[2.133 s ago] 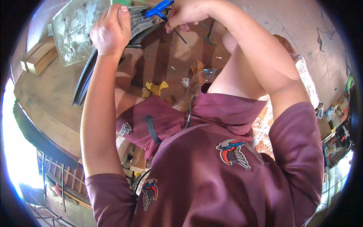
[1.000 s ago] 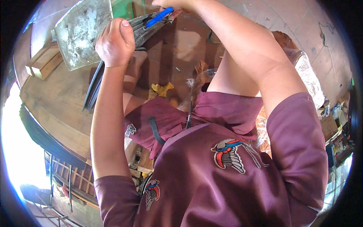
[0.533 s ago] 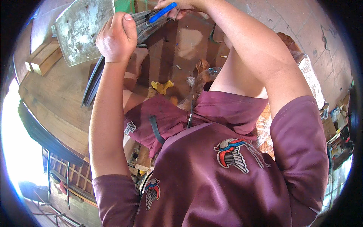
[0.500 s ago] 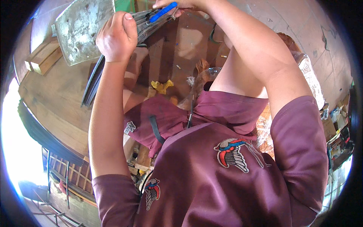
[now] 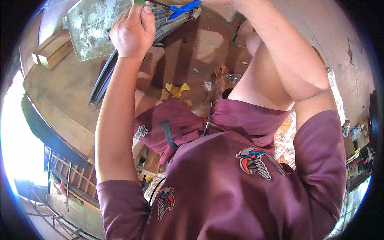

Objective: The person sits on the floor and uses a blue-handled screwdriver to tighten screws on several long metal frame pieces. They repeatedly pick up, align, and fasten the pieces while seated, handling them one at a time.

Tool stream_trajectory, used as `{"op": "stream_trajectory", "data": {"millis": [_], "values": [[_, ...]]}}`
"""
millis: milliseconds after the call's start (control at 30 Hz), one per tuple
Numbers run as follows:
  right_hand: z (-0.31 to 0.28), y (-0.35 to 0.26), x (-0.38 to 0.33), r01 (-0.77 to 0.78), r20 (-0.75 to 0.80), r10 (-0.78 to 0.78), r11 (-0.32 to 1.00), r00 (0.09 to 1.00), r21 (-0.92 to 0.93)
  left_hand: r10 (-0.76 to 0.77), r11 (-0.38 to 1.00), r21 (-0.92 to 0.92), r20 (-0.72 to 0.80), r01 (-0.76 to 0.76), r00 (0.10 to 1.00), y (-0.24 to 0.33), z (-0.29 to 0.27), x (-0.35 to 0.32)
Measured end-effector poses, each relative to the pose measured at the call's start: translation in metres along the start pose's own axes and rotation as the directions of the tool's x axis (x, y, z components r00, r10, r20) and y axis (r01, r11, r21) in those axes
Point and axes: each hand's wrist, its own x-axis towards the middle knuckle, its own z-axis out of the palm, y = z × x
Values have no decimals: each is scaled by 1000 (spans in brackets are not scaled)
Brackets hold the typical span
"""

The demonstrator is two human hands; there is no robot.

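Observation:
My left hand point(image 5: 134, 34) is closed in a fist at the top, thumb uppermost. From its far side a bundle of long dark grey strips point(image 5: 172, 25) runs to the right, and the fist seems wrapped round it. Over the strips lies a forked bright blue piece point(image 5: 184, 9); its kind is unclear. A thin dark rod point(image 5: 159, 3) shows between it and my left thumb. Only the edge of my right hand point(image 5: 218, 2) comes into view; the upper border cuts off its fingers. A scuffed, translucent grey panel point(image 5: 90, 30) stands left of my fist.
Wooden blocks point(image 5: 54, 51) rest on a brown wooden board point(image 5: 60, 94) at left. More dark strips point(image 5: 105, 80) lean by my left forearm. On the brown floor between my legs lie a yellow scrap point(image 5: 177, 90) and cigarette butts point(image 5: 196, 70). Clear plastic wrap point(image 5: 286, 140) is at right.
Both hands have shifted slightly up and to the right in the picture. The blue piece has turned and now shows a forked shape; my right hand has mostly slipped past the upper border.

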Motion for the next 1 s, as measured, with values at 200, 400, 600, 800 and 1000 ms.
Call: {"op": "stream_trajectory", "data": {"millis": [200, 400, 600, 800, 1000], "values": [[-1, -28, -15, -364, 380, 340, 931, 860, -10, -38, 999, -9, 26, 39, 999, -21, 8, -9], [-6, -25, -25, -402, 539, 501, 865, 677, -299, -87, 996, -18, 25, 87, 996, -27, 8, 5], [17, 91, -39, -301, 437, 554, 798, 709, -522, -143, 989, -34, 39, 144, 989, -28, 10, 10], [7, 123, -11, -649, 360, 583, 755, 728, 90, -118, 993, -18, 50, 119, 992, -19, 8, 1], [7, 74, 21, -500, 171, 523, 590, 835, 634, -58, 996, -63, 28, 59, 998, -5, 6, -4]]}}
